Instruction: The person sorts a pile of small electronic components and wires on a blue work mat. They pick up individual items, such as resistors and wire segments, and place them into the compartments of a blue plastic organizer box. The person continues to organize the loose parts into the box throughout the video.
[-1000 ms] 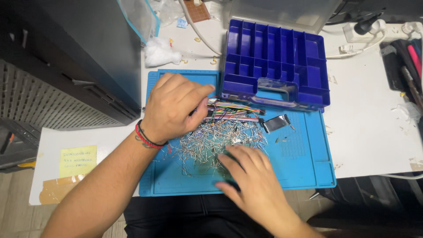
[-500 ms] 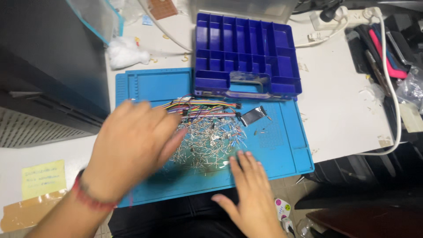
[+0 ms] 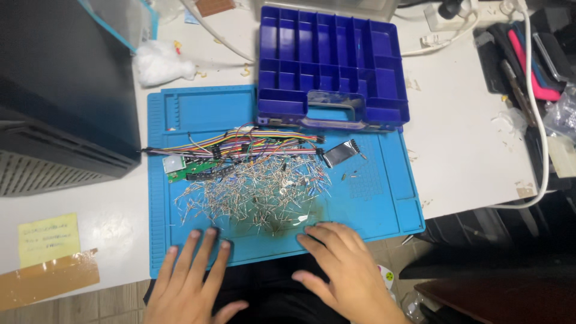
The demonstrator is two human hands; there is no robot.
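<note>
My left hand (image 3: 191, 281) lies flat at the near edge of the blue work mat (image 3: 396, 204), fingers spread, holding nothing. My right hand (image 3: 342, 270) rests flat beside it on the mat's near edge, also empty. Just beyond my fingertips lies a wide scatter of small wire-legged components (image 3: 258, 195). Behind the scatter runs a bundle of multicoloured jumper wires (image 3: 252, 144), with a small green circuit board (image 3: 183, 168) at its left end. A dark blue compartment box (image 3: 333, 66) stands open at the mat's far edge.
A dark flat ribbon piece (image 3: 339, 154) lies right of the wires. A black machine housing (image 3: 60, 102) fills the left. White wadding (image 3: 157, 63) sits far left. A yellow note (image 3: 48, 239) and brown tape are at the near left. Cables and tools crowd the right edge.
Both hands have drawn back from the component pile to the mat's near edge. The left hand uncovered the wires and the green board. The view shifted slightly.
</note>
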